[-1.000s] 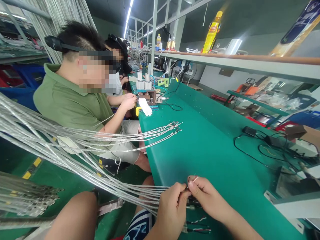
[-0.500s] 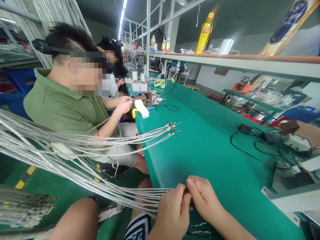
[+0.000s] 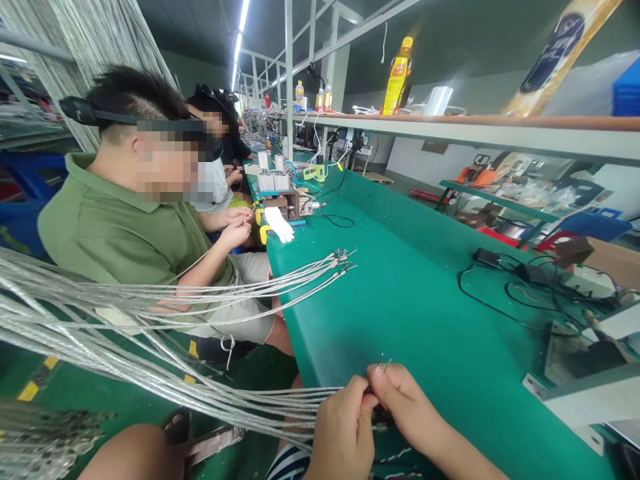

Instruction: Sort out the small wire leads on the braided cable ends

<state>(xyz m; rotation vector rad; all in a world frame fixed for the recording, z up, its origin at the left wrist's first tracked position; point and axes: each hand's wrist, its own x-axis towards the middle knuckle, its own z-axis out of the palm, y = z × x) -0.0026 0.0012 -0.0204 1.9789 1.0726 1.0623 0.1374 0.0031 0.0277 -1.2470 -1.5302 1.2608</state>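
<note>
Near the bench's front edge, my left hand (image 3: 343, 423) is closed around the end of a silver braided cable, its thumb and forefinger pinched together. Touching it, my right hand (image 3: 407, 407) pinches the thin wires at that cable's tip. A short wire end (image 3: 386, 364) pokes up past the right fingertips; the rest of the grip is hidden by the fingers. Several braided cables (image 3: 280, 403) run in from the left to my left hand. Below the hands lie stripped wire ends (image 3: 395, 459), white and dark red.
A second bunch of braided cables (image 3: 305, 280) rests across the green bench (image 3: 400, 287). To the left sits a co-worker (image 3: 125, 240) beside a small machine (image 3: 280, 193) and a white glove (image 3: 279, 224). Black adapters and cords (image 3: 530, 273) lie at right, under a shelf (image 3: 450, 130).
The view has shifted slightly. A wire end now shows more plainly above my right fingertips. The co-worker's hands have drawn back from the small machine. Both my hands stay together.
</note>
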